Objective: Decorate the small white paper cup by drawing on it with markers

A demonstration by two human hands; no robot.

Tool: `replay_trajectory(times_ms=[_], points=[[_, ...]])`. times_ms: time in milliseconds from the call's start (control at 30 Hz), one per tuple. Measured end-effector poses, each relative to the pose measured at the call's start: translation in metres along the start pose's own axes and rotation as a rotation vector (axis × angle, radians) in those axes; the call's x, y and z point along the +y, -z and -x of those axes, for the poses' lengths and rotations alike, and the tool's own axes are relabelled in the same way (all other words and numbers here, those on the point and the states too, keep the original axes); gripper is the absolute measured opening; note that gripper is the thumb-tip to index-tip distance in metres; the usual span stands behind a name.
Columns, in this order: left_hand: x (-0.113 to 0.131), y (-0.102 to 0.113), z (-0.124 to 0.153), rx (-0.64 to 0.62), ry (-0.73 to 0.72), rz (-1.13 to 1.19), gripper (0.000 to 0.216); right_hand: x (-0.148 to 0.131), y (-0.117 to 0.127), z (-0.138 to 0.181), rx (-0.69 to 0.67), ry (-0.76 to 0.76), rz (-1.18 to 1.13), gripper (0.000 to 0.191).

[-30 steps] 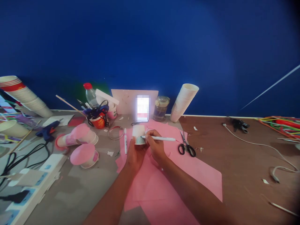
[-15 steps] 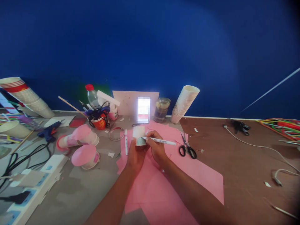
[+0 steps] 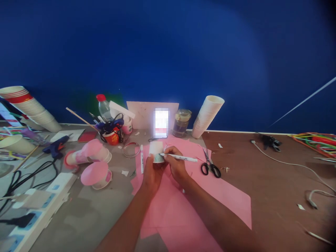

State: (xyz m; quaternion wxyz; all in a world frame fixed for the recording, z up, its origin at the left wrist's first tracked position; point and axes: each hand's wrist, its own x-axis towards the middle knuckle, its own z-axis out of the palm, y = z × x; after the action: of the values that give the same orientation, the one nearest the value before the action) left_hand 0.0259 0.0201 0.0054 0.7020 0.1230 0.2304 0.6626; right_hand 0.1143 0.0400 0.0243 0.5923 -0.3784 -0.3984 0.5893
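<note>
My left hand (image 3: 151, 173) is wrapped round a small paper cup (image 3: 155, 151), holding it tipped above the pink paper sheets (image 3: 217, 194). In my right hand (image 3: 176, 164) is a white marker pen (image 3: 183, 158), pinched with its tip against the cup's greenish lower band. The pen's body points to the right. A second white marker (image 3: 142, 158) lies on the table just left of the cup. Black-handled scissors (image 3: 209, 164) rest on the pink paper to the right of my right hand.
Two pink-covered cups (image 3: 96, 174) lie at the left, near a blue glue gun (image 3: 55, 146) and black cables (image 3: 28, 175). Stacks of paper cups (image 3: 207, 114) lean at the wall, with a lit phone (image 3: 161, 122), a jar (image 3: 181, 122) and a red tool cup (image 3: 111, 134). A white cable (image 3: 291, 162) crosses the brown table at right.
The view has shifted slightly. Both hands stay on the cup and pen, with the pen tip moving a little along the cup's lower band.
</note>
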Motion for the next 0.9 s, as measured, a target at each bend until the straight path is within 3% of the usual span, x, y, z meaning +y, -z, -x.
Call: replay_trajectory(times_ms=[233,400,633,733,900], points=[[0.0004,-0.0004,0.0000,0.017,-0.037,-0.016,0.025,-0.0030,-0.0002,0.0014,-0.073,0.017,0.051,0.008],[-0.0003,-0.0013,0.0005,0.016,-0.057,-0.044,0.025,-0.0022,0.0006,0.0023,-0.044,0.060,0.071,0.009],[-0.0016,0.0004,-0.0021,0.077,-0.097,-0.047,0.027,-0.0039,0.0020,0.0055,-0.133,0.100,0.227,0.005],[-0.0023,0.0000,-0.0022,0.109,-0.114,-0.073,0.030,-0.0047,0.0016,0.0059,-0.100,0.132,0.281,0.005],[-0.0016,-0.0013,-0.0009,0.145,-0.099,-0.149,0.043,-0.0050,0.0004,0.0067,-0.183,0.178,0.361,0.002]])
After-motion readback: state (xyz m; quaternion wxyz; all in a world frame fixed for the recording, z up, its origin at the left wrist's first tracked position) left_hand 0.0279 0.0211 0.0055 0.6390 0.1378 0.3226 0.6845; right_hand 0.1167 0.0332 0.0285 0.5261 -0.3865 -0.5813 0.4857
